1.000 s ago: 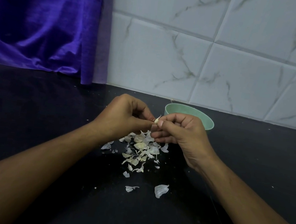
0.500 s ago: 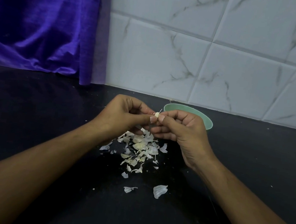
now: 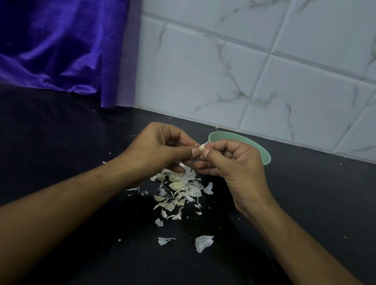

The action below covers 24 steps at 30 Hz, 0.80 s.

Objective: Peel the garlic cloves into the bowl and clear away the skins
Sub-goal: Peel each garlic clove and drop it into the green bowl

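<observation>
Pale garlic clove [image 3: 202, 147] pinched between curled thumbs and fingertips of left hand [image 3: 158, 148] and right hand [image 3: 233, 164], above loose skins [image 3: 179, 185] heaped mid-worktop [image 3: 66, 141]; green bowl [image 3: 265, 155] just behind, near back edge.

Bare left forearm [image 3: 55, 207], bare right forearm [image 3: 305, 254], left hand [image 3: 156, 149] and right hand [image 3: 235, 164] with short-trimmed thumbnails [image 3: 194, 152].
</observation>
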### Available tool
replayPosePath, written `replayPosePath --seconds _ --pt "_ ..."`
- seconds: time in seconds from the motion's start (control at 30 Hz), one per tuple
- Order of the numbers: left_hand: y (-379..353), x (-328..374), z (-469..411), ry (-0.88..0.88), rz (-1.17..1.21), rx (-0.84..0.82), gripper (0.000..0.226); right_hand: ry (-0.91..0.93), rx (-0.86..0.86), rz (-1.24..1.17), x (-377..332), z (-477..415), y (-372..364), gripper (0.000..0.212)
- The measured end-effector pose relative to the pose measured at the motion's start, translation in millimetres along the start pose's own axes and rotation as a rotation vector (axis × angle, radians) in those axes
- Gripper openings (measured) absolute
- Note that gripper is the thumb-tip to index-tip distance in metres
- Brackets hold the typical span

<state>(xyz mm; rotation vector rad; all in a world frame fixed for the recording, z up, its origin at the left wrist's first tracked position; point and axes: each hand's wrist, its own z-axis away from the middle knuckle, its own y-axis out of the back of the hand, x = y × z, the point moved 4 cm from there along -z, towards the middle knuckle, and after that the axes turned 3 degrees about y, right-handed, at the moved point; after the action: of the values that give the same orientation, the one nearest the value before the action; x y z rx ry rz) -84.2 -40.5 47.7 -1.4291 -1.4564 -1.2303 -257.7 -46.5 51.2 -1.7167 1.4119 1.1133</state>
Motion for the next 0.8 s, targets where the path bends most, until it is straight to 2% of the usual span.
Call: replayPosePath --seconds 0.13,0.37,0.63,0.8 --pt "-0.7 0.0 0.4 -0.028 -0.028 0.026 0.009 0.015 0.011 0.006 1.4 -0.9 -0.2 0.015" --pt "-1.8 3.5 1.4 -0.108 -0.111 0.100 0.011 0.091 0.046 0.074 0.9 -3.1 0.9 0.011" --pt "-2.9 3.1 1.0 -0.087 -0.102 0.102 0.013 0.192 0.031 0.242 1.0 -2.1 1.6 0.003" --pt "-4.5 0.5 1.3 -0.047 -0.053 0.075 0.013 0.146 0.031 0.191 2.5 -3.4 1.2 0.006"
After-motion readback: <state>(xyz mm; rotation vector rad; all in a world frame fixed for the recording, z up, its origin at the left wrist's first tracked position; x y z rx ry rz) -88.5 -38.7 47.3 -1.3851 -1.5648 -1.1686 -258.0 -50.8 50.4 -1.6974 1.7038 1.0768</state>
